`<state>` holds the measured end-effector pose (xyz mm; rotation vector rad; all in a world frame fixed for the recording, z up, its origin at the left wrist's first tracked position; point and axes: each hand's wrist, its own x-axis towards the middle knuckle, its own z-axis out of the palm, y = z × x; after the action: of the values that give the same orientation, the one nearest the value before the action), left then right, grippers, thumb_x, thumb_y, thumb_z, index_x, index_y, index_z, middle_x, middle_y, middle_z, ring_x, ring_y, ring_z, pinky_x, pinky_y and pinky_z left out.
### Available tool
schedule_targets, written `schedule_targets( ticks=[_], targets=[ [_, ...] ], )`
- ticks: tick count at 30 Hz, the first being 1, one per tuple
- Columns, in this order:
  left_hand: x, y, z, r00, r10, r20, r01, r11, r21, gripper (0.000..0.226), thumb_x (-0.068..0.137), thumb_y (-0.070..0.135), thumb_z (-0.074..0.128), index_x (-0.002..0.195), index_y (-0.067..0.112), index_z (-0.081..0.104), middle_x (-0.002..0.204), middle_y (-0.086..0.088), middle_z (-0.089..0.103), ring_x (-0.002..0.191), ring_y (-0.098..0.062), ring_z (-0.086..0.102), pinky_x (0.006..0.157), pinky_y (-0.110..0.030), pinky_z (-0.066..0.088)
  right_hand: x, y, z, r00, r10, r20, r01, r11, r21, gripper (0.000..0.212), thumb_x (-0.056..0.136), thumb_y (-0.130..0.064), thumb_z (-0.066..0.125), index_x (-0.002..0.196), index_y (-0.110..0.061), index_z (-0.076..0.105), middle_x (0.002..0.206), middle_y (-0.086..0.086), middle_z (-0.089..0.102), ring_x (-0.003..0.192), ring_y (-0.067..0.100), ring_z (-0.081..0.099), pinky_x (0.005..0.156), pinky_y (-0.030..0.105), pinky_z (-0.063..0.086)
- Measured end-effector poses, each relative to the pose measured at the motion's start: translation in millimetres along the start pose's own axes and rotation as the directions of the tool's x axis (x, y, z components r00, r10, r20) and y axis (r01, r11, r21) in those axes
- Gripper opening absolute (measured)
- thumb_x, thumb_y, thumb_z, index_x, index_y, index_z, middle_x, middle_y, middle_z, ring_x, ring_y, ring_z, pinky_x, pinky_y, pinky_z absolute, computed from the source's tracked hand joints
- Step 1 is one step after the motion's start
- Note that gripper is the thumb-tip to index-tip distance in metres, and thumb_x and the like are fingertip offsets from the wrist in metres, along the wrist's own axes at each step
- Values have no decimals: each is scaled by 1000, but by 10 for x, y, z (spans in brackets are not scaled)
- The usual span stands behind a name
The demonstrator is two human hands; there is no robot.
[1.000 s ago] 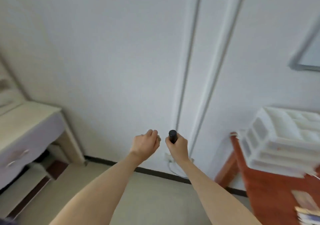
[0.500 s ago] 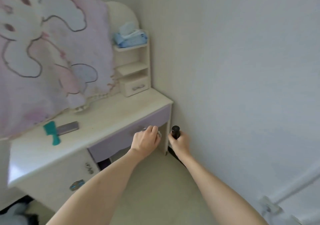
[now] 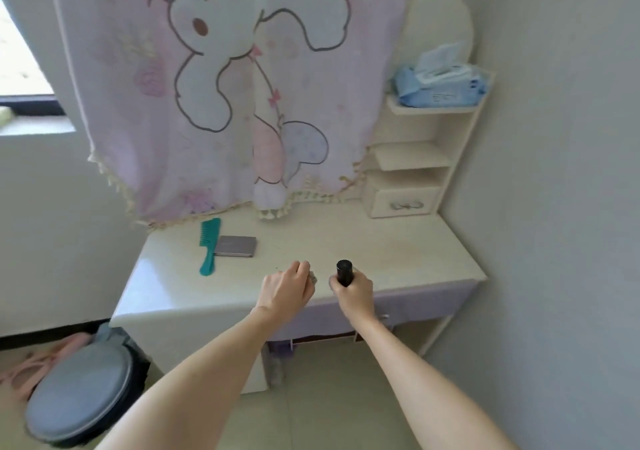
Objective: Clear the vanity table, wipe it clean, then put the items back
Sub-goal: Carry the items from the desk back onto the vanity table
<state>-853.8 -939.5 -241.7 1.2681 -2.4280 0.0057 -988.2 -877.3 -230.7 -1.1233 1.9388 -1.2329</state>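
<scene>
Holding one black cylindrical bottle point(image 3: 344, 272) upright in my fisted right hand point(image 3: 354, 290), I clench something small and mostly hidden in my left hand point(image 3: 287, 288), both over the cream vanity table point(image 3: 398, 259) near edge. One teal comb point(image 3: 209, 244) and one grey compact point(image 3: 236, 245) lie far left; the right half is bare.
</scene>
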Motion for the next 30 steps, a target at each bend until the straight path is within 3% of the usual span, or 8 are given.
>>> schedule_targets(
  ticks=[3,7,12,15,18,22,30],
  targets=[
    [212,-178,85,994,-111,16,111,994,11,22,77,19,69,70,10,50,58,-2,54,35,-29,49,38,-20,24,399,-33,169,994,-25,103,24,1000,11,28,81,-8,57,59,-10,39,52,0,38,52,16,33,45,20,24],
    [347,-405,236,981,-190,43,191,982,3,20,92,26,49,85,7,52,77,-6,58,57,-33,57,48,-28,31,783,14,438,983,-37,180,34,999,19,27,80,-8,57,60,-11,40,53,1,39,52,15,33,45,19,25],
    [604,-780,542,970,-231,79,233,972,-26,23,91,28,51,82,7,52,76,-8,58,55,-34,57,44,-30,34,1235,82,819,965,0,262,0,1000,0,29,81,-10,58,59,-15,41,54,-2,41,52,13,35,45,17,26],
    [894,-1014,729,970,-219,104,224,974,-32,25,91,29,48,82,7,52,77,-8,58,57,-36,57,45,-34,40,1554,123,1061,967,46,252,-50,999,9,21,80,-10,59,64,-9,46,57,1,43,55,15,36,47,19,27],
    [1205,-1267,870,978,-173,115,171,985,33,21,86,25,62,80,6,55,72,-6,59,49,-33,56,40,-28,34,1862,156,1294,970,100,221,-110,993,36,13,80,-10,60,72,-4,52,63,5,46,59,17,38,50,23,29],
    [1546,-1604,1030,983,-111,144,103,993,59,24,76,23,73,72,10,53,62,-3,55,39,-26,52,33,-24,28,2215,198,1529,974,139,180,-148,988,36,12,80,-9,62,73,-8,53,66,7,51,60,19,42,49,17,31],
    [1586,-1792,1391,986,-69,153,72,997,-9,30,54,8,84,67,12,56,60,-2,53,52,-21,53,34,-26,35,2474,326,1813,976,125,177,-128,992,6,27,82,-15,67,67,-23,46,59,-4,48,54,8,42,50,14,34]
  ],
)
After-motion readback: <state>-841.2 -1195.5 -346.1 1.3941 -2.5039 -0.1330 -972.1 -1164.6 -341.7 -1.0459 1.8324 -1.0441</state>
